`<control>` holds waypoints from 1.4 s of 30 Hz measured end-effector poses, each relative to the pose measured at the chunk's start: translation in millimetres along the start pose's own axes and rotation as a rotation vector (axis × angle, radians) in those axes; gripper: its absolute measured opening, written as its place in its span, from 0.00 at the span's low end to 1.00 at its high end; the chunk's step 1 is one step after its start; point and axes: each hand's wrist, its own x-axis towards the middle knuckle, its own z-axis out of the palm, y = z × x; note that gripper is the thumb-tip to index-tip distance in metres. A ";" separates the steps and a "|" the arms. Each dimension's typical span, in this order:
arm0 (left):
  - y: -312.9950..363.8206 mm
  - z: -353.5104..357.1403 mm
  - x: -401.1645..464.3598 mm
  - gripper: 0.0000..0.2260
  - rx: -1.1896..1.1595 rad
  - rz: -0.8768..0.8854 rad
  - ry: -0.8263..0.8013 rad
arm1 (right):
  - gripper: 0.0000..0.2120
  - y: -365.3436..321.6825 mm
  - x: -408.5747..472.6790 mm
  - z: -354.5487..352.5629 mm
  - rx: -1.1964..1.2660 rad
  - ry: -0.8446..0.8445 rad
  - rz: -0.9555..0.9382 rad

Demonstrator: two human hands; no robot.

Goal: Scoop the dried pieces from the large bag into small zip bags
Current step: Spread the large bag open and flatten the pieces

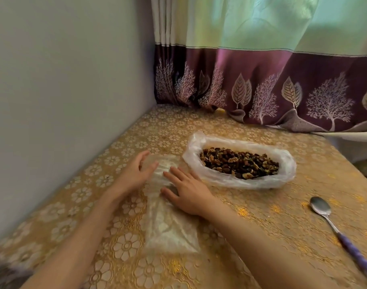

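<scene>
**Two hands flattening clear bags beside the open sack**

Both hands are lying on a stack of small zip bags (170, 222), which is stretching across the desk (272, 222) from about 6 o'clock up toward the centre. The left hand (136, 172) is resting on the far end of the stack with its fingers relaxed and slightly spread, gripping nothing. The right hand (186, 190) is pressing palm-down on the stack's right edge, fingers straight and fanned out toward 10 o'clock.

The large bag (239, 181), thin and translucent with its mouth rolled open, is sitting just beside the right hand at roughly 2 o'clock from it. It is holding a heap of dried pieces (239, 163), brown and wrinkled.

A spoon (341, 232) with a metal bowl and a purple handle is lying at 4 o'clock, well apart from both hands, its bowl pointing toward the large bag.

A curtain (282, 84) with a purple leaf-printed border is hanging at 12 o'clock, its hem touching the desk's far edge.
</scene>
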 end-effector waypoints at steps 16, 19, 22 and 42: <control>-9.4 -15.6 10.6 0.15 -0.574 0.114 0.482 | 0.20 -26.0 -38.8 -19.7 0.046 0.087 -0.457; -6.1 -22.6 9.2 0.14 -0.906 0.070 0.469 | 0.21 -19.3 -29.5 -15.3 -0.043 0.011 -0.406; -3.6 -25.1 7.4 0.13 -1.028 0.075 0.453 | 0.20 -17.3 -3.0 -14.6 -0.094 0.005 -0.321; 94.4 38.4 -21.6 0.14 -0.330 0.580 -0.127 | 0.19 70.4 -71.5 -79.6 1.728 0.426 0.393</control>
